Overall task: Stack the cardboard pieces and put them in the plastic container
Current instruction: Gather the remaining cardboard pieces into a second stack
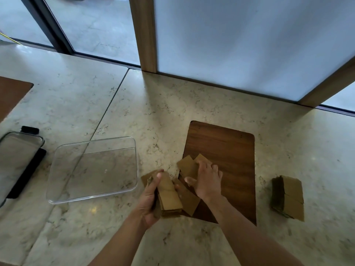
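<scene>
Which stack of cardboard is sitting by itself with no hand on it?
The stack at the far right, lying on the marble counter beside the wooden board. The other stack is gripped in the left hand.

Brown cardboard pieces (170,196) between the left fingers, more tan ones (189,167) under the right fingers; dark walnut-grained board (226,150) beyond them; cream marble counter (153,116), grey-veined; clear container (92,169).

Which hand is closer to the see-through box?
Left. The left hand, gripping a stack of cardboard pieces, is just right of the plastic container. The right hand is farther right, on loose cardboard pieces at the wooden board.
</scene>
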A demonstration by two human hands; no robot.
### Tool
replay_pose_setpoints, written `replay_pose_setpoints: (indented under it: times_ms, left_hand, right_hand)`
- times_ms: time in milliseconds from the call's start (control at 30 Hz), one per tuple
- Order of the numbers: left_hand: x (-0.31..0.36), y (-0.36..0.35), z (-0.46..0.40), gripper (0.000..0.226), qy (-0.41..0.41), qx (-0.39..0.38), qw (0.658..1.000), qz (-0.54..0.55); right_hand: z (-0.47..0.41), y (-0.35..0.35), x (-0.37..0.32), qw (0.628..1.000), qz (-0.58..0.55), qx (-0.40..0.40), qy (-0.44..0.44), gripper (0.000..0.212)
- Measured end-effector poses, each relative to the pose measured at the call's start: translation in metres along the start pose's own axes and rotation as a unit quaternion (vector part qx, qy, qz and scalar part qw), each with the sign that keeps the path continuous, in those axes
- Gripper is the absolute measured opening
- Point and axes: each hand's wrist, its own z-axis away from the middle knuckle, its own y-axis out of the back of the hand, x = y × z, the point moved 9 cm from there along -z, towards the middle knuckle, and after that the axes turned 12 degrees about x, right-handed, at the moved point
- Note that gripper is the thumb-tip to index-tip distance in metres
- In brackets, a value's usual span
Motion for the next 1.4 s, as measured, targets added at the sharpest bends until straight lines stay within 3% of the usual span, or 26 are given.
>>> replay_pose_setpoints:
  times_ms: [100, 167, 300, 367, 467, 567, 700, 800, 867, 933, 1000, 1033, 1067, 1133, 1267, 1300, 1400]
  left_hand:
    - [0.000, -0.003, -0.005, 0.056, 0.024, 0.000, 1.000, 0.005]
    - [-0.002, -0.009, -0.009, 0.054, 0.034, -0.014, 0.999, 0.028]
    - [-0.003, -0.013, -0.010, 0.042, 0.018, -0.025, 0.999, 0.027]
    - [-0.006, -0.012, -0.010, 0.040, 0.014, -0.020, 1.000, 0.006]
    - [-0.011, -0.013, -0.011, 0.056, 0.026, -0.018, 0.999, -0.014]
    - [-0.017, -0.019, -0.003, 0.053, 0.051, -0.039, 0.994, -0.083]
    - [-0.031, -0.023, 0.008, 0.076, 0.113, -0.076, 0.970, -0.201]
    - [-0.048, -0.029, 0.018, 0.080, 0.151, -0.146, 0.950, -0.231]
    - [-0.048, -0.024, 0.016, 0.077, 0.144, -0.150, 0.956, -0.205]
    - [-0.040, -0.014, 0.008, 0.078, 0.116, -0.134, 0.971, -0.160]
    - [-0.029, -0.006, 0.002, 0.087, 0.094, -0.102, 0.986, -0.089]
    - [-0.025, -0.004, 0.000, 0.093, 0.082, -0.091, 0.991, -0.062]
    - [-0.021, -0.003, -0.002, 0.098, 0.069, -0.081, 0.993, -0.050]
    - [-0.014, 0.001, -0.005, 0.105, 0.040, -0.050, 0.996, -0.054]
    - [-0.003, 0.002, -0.007, 0.099, 0.022, -0.014, 0.998, -0.049]
    - [-0.001, 0.001, -0.007, 0.096, 0.024, -0.012, 0.998, -0.050]
    - [0.003, -0.001, -0.005, 0.098, 0.024, -0.003, 0.998, -0.065]
  right_hand:
    - [-0.005, 0.011, 0.019, 0.995, -0.081, 0.033, -0.057, 0.053]
    - [-0.006, 0.014, 0.032, 0.980, -0.174, 0.006, -0.100, 0.039]
    - [0.004, 0.031, 0.043, 0.895, -0.409, -0.013, -0.178, 0.014]
    - [0.013, 0.037, 0.043, 0.859, -0.472, -0.028, -0.197, 0.020]
    - [0.028, 0.038, 0.026, 0.821, -0.531, -0.129, -0.164, 0.030]
    - [0.038, 0.056, 0.006, 0.886, -0.415, -0.206, -0.002, 0.030]
    - [0.045, 0.060, -0.023, 0.911, -0.270, -0.275, 0.147, 0.036]
    - [0.044, 0.049, -0.049, 0.916, -0.258, -0.248, 0.182, 0.057]
    - [0.036, 0.049, -0.054, 0.925, -0.284, -0.172, 0.186, 0.073]
    - [0.020, 0.052, -0.040, 0.936, -0.318, -0.054, 0.140, 0.071]
    - [0.003, 0.047, -0.005, 0.958, -0.282, 0.051, 0.001, 0.066]
    - [0.000, 0.040, 0.012, 0.971, -0.221, 0.066, -0.068, 0.074]
    - [-0.001, 0.030, 0.022, 0.984, -0.140, 0.054, -0.100, 0.085]
    - [0.000, 0.011, 0.024, 0.997, -0.027, 0.010, -0.078, 0.099]
    - [-0.005, 0.010, 0.035, 0.991, -0.078, 0.048, -0.097, 0.081]
    - [-0.007, 0.013, 0.041, 0.988, -0.089, 0.058, -0.111, 0.084]
    - [-0.013, 0.013, 0.053, 0.987, -0.062, 0.015, -0.149, 0.120]
